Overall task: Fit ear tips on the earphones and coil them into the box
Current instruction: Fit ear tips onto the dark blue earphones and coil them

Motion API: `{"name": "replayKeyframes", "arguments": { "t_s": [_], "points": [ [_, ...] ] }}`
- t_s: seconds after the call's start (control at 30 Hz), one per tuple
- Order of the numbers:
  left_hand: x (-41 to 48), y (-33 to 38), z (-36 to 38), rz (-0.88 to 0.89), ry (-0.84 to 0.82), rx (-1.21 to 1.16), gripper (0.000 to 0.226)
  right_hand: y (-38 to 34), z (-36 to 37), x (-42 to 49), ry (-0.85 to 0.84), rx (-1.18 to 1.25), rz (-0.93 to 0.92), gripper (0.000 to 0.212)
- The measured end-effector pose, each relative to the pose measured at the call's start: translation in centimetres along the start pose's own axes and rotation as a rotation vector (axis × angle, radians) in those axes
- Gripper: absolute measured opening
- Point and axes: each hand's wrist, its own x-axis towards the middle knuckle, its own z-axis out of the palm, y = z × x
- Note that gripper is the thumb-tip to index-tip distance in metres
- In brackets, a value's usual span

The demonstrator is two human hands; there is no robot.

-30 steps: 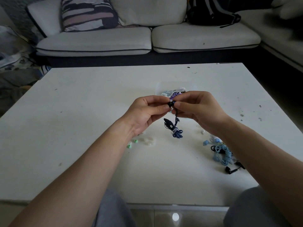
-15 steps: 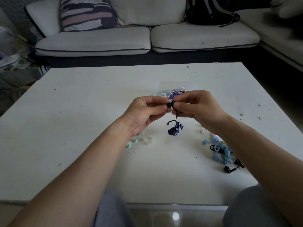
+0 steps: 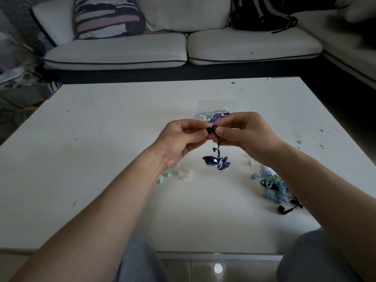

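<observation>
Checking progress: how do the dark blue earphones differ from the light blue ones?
The dark blue earphones are pinched by the left hand and right hand; the light blue earphones lie on the table. The dark bundle is tighter than the light coil. Both are outside the box.

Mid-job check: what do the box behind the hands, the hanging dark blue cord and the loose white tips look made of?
Box: clear, slightly frosted plastic, it seems; the table shows through its walls.
Dark blue cord: perhaps braided fabric, matte with fine pale flecks; striped rubber is possible.
White tips: probably soft silicone, milky and translucent; too small to be sure.
</observation>
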Motion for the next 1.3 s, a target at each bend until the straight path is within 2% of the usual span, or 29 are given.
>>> {"name": "replayKeyframes", "arguments": {
  "t_s": [0.37, 0.53, 0.8, 1.0, 1.3],
  "points": [
    [0.01, -0.08, -0.06, -0.025, 0.023, 0.042, 0.019, 0.1, 0.14, 0.1, 0.026, -0.168, -0.058, 0.012],
    [-0.02, 0.07, -0.19, -0.026, 0.001, 0.025, 0.02, 0.34, -0.09, 0.13, 0.005, -0.067, 0.012, 0.009],
    [0.08, -0.08, -0.18, -0.029, 0.011, 0.062, 0.02, 0.35, 0.08, 0.1, 0.033, -0.177, -0.037, 0.01],
    [0.03, -0.12, -0.13, -0.021, 0.001, 0.068, 0.02, 0.38, 0.01, 0.09, 0.027, -0.055, 0.036, 0.01],
    [0.09, -0.27, -0.1, -0.003, 0.028, 0.114, 0.019, 0.46, 0.34, 0.04, 0.061, -0.111, 0.004, 0.011]
  ]
}}
